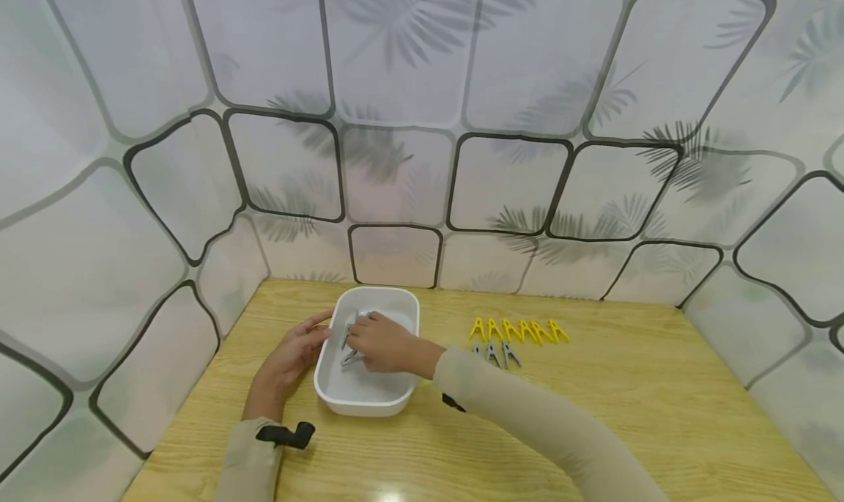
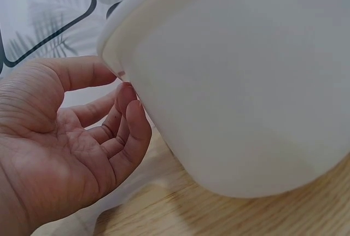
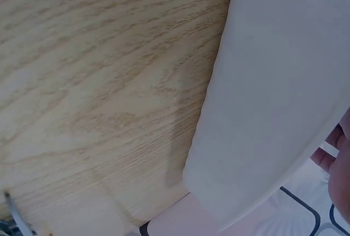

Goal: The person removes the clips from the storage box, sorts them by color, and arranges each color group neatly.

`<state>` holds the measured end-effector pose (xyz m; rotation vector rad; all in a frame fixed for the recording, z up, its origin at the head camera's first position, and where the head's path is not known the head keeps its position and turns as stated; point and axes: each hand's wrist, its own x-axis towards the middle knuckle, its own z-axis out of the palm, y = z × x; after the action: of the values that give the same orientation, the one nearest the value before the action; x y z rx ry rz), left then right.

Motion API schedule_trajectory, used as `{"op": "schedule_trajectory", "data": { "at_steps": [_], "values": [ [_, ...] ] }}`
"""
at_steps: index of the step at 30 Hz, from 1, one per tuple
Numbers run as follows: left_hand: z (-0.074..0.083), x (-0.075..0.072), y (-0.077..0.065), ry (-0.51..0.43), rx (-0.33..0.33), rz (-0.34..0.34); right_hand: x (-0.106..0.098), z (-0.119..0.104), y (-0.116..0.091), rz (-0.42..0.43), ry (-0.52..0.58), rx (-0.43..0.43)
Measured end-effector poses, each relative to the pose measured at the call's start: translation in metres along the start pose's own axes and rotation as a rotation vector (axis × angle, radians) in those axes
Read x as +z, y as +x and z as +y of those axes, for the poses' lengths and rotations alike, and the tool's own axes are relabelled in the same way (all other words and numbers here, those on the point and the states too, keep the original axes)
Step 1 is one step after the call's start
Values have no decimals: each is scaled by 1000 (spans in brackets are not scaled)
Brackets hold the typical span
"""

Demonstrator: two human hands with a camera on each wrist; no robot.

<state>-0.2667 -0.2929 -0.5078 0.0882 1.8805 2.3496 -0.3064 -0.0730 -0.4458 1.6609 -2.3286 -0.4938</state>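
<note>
A white plastic basin [image 1: 369,408] stands on the table. At its left side my left hand [image 1: 293,355] holds the rim; in the left wrist view the left hand [image 2: 71,137] has its fingers curled against the outer wall. My right hand [image 1: 382,343] reaches inside over the right rim, fingers bent down among grey clothespins [image 1: 351,357]. Whether it pinches one is hidden. Right of the basin lie a row of several yellow clothespins [image 1: 511,330] and, nearer me, three grey clothespins [image 1: 492,355], partly close behind my right sleeve.
The wooden table [image 1: 633,370] extends to the right of the basin. A patterned curtain [image 1: 395,179] closes off the back and both sides. Each wrist wears a black strap mount [image 1: 286,434]. Across the near right of the table stretches my right forearm [image 1: 547,421].
</note>
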Motion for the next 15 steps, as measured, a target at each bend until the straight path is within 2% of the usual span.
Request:
{"op": "schedule_trajectory", "data": {
  "at_steps": [7, 15],
  "values": [
    [0, 1, -1, 10, -6, 11, -2, 6, -12, 72, 57, 59],
    [1, 2, 0, -5, -19, 28, 2, 17, -28, 249, 130, 82]
  ]
}}
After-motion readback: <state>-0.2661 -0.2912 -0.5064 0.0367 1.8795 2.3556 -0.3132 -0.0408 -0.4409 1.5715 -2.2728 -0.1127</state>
